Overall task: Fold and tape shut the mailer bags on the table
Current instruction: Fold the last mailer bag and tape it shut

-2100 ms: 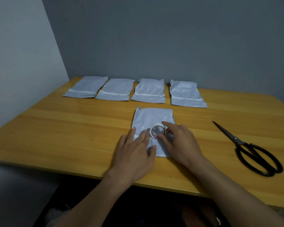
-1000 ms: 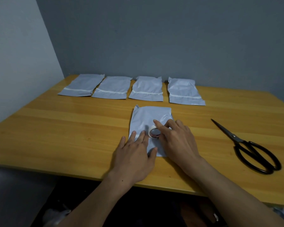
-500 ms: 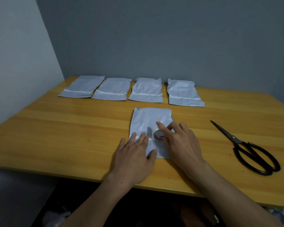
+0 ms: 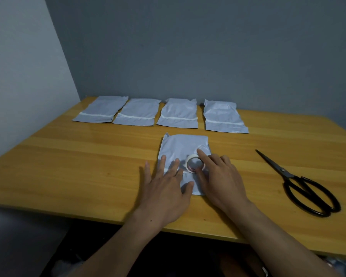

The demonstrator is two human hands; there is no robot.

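Taping step on bag 5. The bag (image 4: 181, 145) lies at frame centre on the table (image 4: 68, 166), folded, with a white strip of tape (image 4: 171, 169) started across it from its left edge.

Left hand (image 4: 164, 188): flat, fingers straight and spread, pressing the fold and the strip end down.

Right hand (image 4: 222, 180): grasping the roll of tape (image 4: 189, 159), index finger over the top, thumb on the near side.

4 taped bags (image 4: 178, 114) sit in a row in the upper middle.

Next, as I judge it: draw the roll right past the bag's edge, then reach for the scissors (image 4: 282, 170) at right to cut.

Against 0.5 s ago: the roll is tipped up, its hole now facing me; the left hand has not shifted.
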